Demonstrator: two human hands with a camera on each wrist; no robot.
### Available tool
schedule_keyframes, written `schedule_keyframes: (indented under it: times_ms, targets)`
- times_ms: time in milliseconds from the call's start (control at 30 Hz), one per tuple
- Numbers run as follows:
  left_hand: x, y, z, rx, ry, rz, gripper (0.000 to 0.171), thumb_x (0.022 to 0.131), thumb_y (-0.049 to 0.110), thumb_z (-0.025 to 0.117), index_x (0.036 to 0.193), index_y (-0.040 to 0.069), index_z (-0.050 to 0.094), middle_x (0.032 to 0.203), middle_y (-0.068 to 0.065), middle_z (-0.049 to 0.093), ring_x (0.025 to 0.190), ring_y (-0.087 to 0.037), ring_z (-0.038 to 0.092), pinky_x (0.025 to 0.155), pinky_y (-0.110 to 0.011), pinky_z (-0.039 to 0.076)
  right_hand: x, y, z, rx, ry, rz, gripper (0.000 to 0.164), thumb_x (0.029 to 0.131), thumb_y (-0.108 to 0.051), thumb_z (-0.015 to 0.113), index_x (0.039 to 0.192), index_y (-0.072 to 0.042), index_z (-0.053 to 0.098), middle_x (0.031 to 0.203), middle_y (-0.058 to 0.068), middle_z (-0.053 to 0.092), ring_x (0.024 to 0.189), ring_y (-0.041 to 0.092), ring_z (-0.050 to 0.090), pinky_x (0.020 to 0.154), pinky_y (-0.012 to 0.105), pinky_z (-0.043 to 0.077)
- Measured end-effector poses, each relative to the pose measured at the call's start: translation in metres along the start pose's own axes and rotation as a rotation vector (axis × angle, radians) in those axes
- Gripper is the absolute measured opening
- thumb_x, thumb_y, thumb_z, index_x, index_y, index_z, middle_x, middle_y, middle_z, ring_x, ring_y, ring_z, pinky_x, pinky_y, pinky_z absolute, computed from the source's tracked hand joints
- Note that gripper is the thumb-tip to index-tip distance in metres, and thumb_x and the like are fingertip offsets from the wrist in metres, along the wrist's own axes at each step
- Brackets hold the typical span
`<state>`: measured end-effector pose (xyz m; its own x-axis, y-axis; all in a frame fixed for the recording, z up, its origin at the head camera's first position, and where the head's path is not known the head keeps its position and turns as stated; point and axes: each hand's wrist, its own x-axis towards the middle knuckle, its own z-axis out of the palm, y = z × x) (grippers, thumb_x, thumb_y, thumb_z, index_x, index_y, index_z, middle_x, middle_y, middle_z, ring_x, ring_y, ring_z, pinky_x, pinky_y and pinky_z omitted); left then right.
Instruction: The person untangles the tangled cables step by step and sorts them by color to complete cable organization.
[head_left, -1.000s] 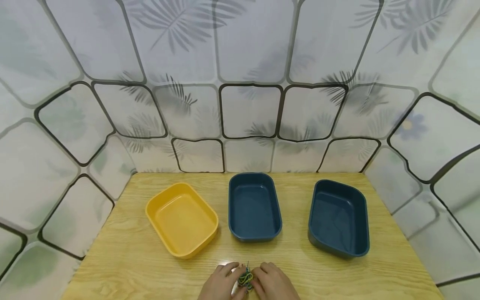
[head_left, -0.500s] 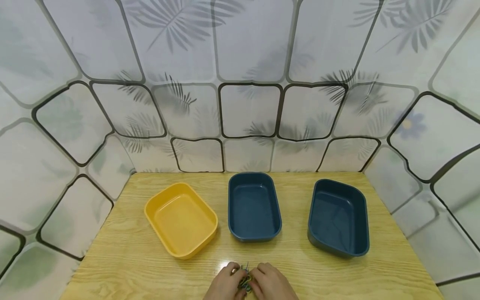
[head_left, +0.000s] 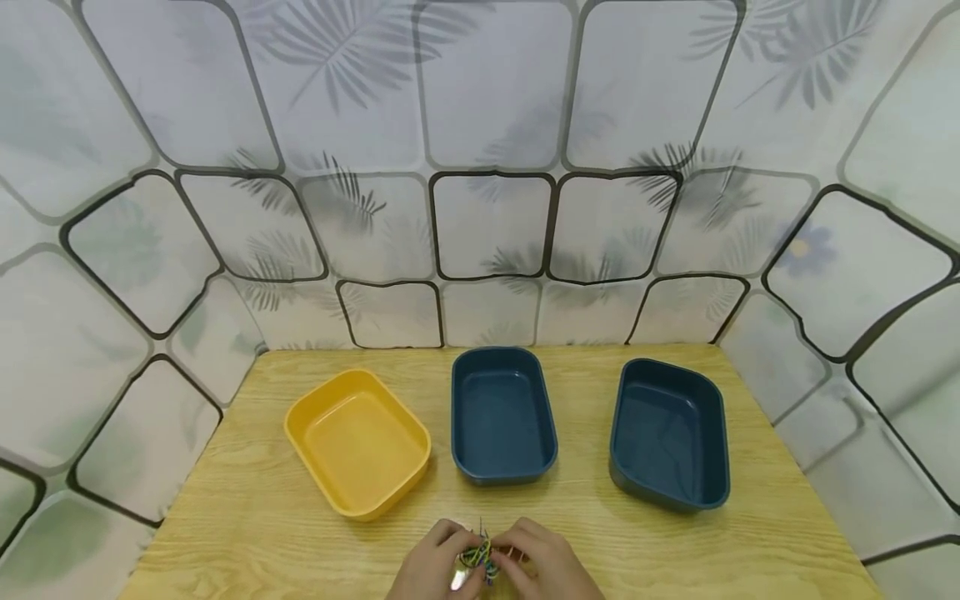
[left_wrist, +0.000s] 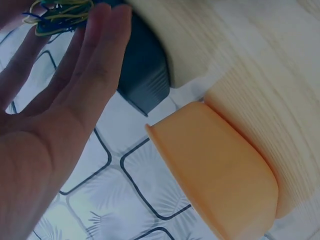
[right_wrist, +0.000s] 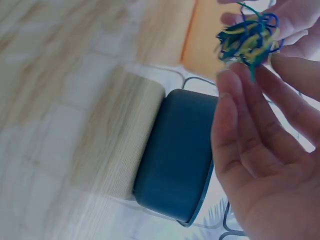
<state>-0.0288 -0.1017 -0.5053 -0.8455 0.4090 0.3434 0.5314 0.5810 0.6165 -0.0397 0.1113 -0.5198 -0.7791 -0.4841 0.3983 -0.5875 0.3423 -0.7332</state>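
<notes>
A small tangle of thin yellow, blue and green strands (head_left: 475, 556) is held between both hands at the near side of the table. My left hand (head_left: 433, 563) grips its left side with thumb and fingertips. From the right, my right hand (head_left: 546, 560) pinches at the strands. In the right wrist view the bundle (right_wrist: 245, 42) sits at the fingertips, with loose ends and loops sticking out. Only part of the bundle (left_wrist: 62, 17) shows at the top of the left wrist view, above the left fingers.
Behind the hands, a yellow bin (head_left: 363, 446) stands at the left, a dark blue bin (head_left: 504, 417) in the middle and another dark blue bin (head_left: 667, 437) at the right. The wooden table (head_left: 247, 517) meets patterned cloth walls (head_left: 491, 225) at the back and sides.
The hands have moved slightly apart, showing more of the tangle between the fingers. The head view has shifted a little, so the bins appear slightly farther left.
</notes>
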Motion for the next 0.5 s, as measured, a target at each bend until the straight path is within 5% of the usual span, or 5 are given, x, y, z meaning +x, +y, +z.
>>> schedule_keyframes:
  times_ms: [167, 500]
  targets:
    - [0.001, 0.006, -0.003, -0.097, 0.117, -0.006, 0.019, 0.084, 0.006, 0.078, 0.098, 0.015, 0.07, 0.095, 0.008, 0.057, 0.082, -0.005, 0.061, 0.06, -0.019, 0.055, 0.002, -0.002, -0.004, 0.067, 0.02, -0.024, 0.019, 0.093, -0.01, 0.073, 0.111, -0.014, 0.07, 0.1, -0.003, 0.065, 0.083, 0.003, 0.061, 0.067, 0.022, 0.056]
    - [0.008, 0.022, -0.012, -0.378, 0.138, -0.249, 0.016, 0.095, 0.017, 0.073, 0.107, 0.006, 0.072, 0.097, 0.002, 0.059, 0.089, -0.014, 0.068, 0.069, -0.021, 0.057, 0.005, -0.005, -0.013, 0.136, 0.044, -0.123, 0.03, 0.094, -0.005, 0.069, 0.123, -0.011, 0.067, 0.112, -0.002, 0.067, 0.093, 0.012, 0.065, 0.072, 0.027, 0.058]
